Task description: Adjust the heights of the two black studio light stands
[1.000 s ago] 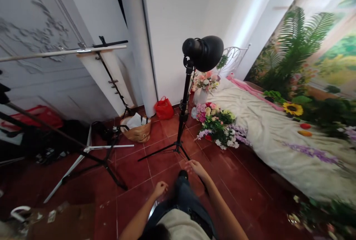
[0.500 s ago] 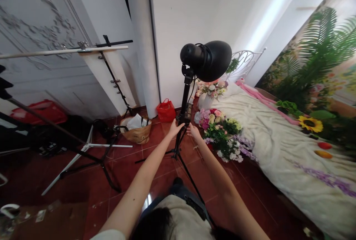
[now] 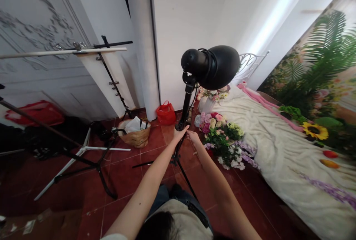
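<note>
A black studio lamp (image 3: pixel 219 67) sits on top of a black light stand (image 3: pixel 187 104), its cable looped round the lamp's neck. My left hand (image 3: pixel 180 134) is wrapped round the stand's column, just below a dark collar. Close beside it on the right, my right hand (image 3: pixel 193 136) has its fingers drawn together near the column. Whatever is between those fingers is too small to make out. Below my hands the stand's legs spread over the red tiled floor (image 3: pixel 125 173).
Bouquets of flowers (image 3: pixel 222 132) stand right of the stand, against a bed with a cream blanket (image 3: pixel 272 136). Behind are a red bag (image 3: pixel 166 114) and a wicker basket (image 3: pixel 137 136). More stands, one with white legs (image 3: pixel 69 164), spread at the left.
My left hand has closed further round the column, and my right hand sits slightly lower beside it. The lamp appears larger and a little further right, as the view has shifted.
</note>
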Tool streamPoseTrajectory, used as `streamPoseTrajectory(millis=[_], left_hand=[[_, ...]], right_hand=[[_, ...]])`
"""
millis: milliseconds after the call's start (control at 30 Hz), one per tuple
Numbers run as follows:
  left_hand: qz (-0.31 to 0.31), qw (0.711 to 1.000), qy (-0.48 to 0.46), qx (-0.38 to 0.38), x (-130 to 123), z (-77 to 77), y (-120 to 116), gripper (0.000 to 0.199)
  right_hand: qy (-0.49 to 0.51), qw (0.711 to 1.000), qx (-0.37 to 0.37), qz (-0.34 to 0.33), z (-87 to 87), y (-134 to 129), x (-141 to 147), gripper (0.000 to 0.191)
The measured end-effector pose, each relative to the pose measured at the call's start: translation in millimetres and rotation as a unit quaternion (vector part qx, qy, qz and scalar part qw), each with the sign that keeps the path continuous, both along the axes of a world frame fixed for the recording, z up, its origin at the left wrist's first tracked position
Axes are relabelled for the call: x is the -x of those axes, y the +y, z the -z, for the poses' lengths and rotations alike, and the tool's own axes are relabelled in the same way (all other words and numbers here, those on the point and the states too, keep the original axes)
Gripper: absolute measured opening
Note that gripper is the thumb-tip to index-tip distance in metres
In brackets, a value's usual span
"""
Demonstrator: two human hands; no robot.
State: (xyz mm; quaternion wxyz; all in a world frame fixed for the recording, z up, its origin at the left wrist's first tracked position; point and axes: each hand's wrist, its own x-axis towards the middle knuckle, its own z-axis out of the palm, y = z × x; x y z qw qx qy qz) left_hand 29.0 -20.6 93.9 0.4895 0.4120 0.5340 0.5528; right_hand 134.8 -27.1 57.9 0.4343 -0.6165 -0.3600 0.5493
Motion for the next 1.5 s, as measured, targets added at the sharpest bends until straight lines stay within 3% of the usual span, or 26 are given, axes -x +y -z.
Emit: streamPoseTrajectory(millis=[100, 233, 367, 467, 567, 633, 833, 1067, 1267, 1367, 1500], left_hand=[[0.007, 1.000, 0.030, -0.003, 0, 7.1, 7, 0.037], [0.021, 0.999, 0.033, 0.024, 2, 11.2, 12, 0.031], [0.007, 0.999, 0.014, 0.033, 2, 8.3, 11, 0.032], [0.006, 0.999, 0.001, 0.035, 2, 5.5, 10, 0.032], [0.004, 0.999, 0.009, 0.035, 2, 4.7, 10, 0.030], [-0.003, 0.999, 0.011, 0.035, 1, 5.3, 11, 0.029], [-0.010, 0.999, 0.020, 0.035, -1, 9.5, 14, 0.031], [0.020, 0.998, 0.063, -0.002, 6, 23.8, 17, 0.037], [0.076, 0.996, 0.041, -0.029, 9, 28.5, 21, 0.038], [0.077, 0.996, 0.037, -0.027, 10, 28.8, 21, 0.036], [0.091, 0.995, 0.037, -0.036, 13, 26.0, 19, 0.033]], right_hand=[[-0.013, 0.998, -0.067, -0.014, 13.9, -11, -6, 0.036], [-0.042, 0.989, -0.106, -0.093, 24.7, -11, -19, 0.034], [-0.073, 0.972, -0.144, -0.168, 2.8, 11, -26, 0.044], [-0.174, 0.947, -0.179, -0.203, -18.7, 22, -24, 0.033], [-0.260, 0.923, -0.228, -0.167, -27.1, 19, -22, 0.021], [-0.269, 0.917, -0.257, -0.142, -25.8, 12, -23, 0.024], [-0.219, 0.936, -0.241, -0.133, -15.4, -8, -28, 0.045], [-0.253, 0.932, -0.222, -0.132, 9.1, -26, -20, 0.016], [-0.216, 0.943, -0.249, -0.034, 7.5, -36, -11, 0.042], [-0.220, 0.945, -0.237, -0.044, 13.2, -35, -7, 0.036], [-0.204, 0.959, -0.185, -0.064, 33.6, -35, -6, 0.041]])
